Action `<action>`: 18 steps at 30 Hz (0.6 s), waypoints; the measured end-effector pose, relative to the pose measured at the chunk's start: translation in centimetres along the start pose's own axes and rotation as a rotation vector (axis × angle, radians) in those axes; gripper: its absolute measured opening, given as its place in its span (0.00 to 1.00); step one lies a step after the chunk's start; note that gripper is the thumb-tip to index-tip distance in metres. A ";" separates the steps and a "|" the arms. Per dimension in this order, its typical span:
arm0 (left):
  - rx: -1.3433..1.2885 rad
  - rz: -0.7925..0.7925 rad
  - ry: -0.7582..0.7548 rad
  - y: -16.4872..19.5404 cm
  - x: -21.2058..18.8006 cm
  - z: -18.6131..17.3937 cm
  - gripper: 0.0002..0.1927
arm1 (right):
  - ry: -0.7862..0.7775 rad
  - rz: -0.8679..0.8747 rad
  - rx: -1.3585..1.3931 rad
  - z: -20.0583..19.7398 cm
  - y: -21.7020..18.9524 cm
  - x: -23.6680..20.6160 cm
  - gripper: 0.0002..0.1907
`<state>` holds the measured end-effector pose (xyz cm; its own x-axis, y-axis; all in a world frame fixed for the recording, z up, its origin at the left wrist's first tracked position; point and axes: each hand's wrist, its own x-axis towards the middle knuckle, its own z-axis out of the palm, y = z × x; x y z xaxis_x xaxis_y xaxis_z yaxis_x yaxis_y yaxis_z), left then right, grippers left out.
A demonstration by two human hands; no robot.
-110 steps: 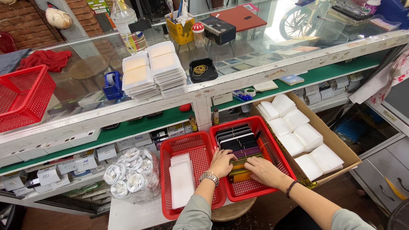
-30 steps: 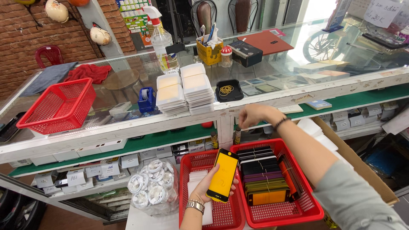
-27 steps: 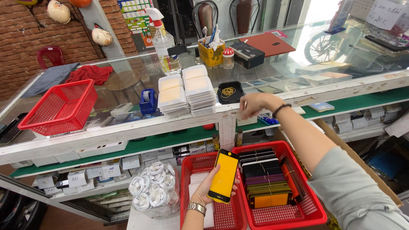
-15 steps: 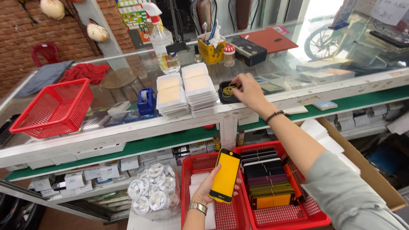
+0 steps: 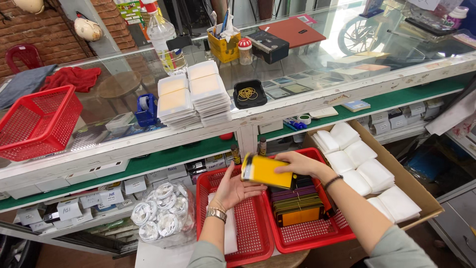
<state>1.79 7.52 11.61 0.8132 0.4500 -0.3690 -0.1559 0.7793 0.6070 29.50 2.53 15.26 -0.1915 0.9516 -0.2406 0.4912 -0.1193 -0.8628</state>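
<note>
So the flat yellow phone case with rounded corners (image 5: 264, 171) is up in both hands over the two red plastic mesh baskets. The left hand (image 5: 234, 188) sits under it with the palm up and fingers spread loosely, and the right hand (image 5: 296, 164) grips the far end, fingers curled over the top edge. It looks like the banding or bundling step is midway: I can't make out a rubber band on the case itself, too small to tell. The right red basket (image 5: 317, 233) already carries a row of similar flat cases in dark, purple and orange, standing on edge and looking bundled, so a good chunk seems sorted. The left red basket (image 5: 248, 238) holds only a white flat pack, so plenty of room left there.

The case is glossy, plain yellow, tilted a bit toward the right. Up on the glass-topped desk (image 5: 307, 94), a small black tray of rubber bands (image 5: 249, 94) sits beside stacks of white square packets (image 5: 193, 97)
</note>
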 end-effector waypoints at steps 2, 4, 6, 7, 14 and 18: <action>0.056 0.072 0.139 -1.4 0.6 -0.3 0.45 | 0.287 0.088 0.214 1.8 3.8 -0.4 0.19; 0.200 0.115 0.241 -3.2 1.8 -1.1 0.42 | 0.500 0.174 0.352 4.1 6.5 -0.2 0.19; 0.174 0.164 0.304 -4.9 2.6 -2.4 0.38 | 0.634 0.268 0.420 6.4 8.0 -0.2 0.19; 0.164 0.193 0.332 -5.2 3.1 -3.1 0.37 | 0.669 0.289 0.386 7.0 8.2 -0.3 0.19; 1.294 0.418 1.068 -5.2 0.0 -7.3 0.21 | 0.809 0.362 -0.214 9.6 7.9 -1.1 0.22; 1.707 0.154 1.079 -6.5 -2.5 -8.0 0.26 | 0.994 0.244 -0.465 10.4 8.1 -0.8 0.22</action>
<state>-3.76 4.80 2.92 0.1460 0.9879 -0.0532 0.9320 -0.1193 0.3424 24.79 -2.20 3.80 0.6136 0.7455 0.2602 0.7320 -0.4135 -0.5414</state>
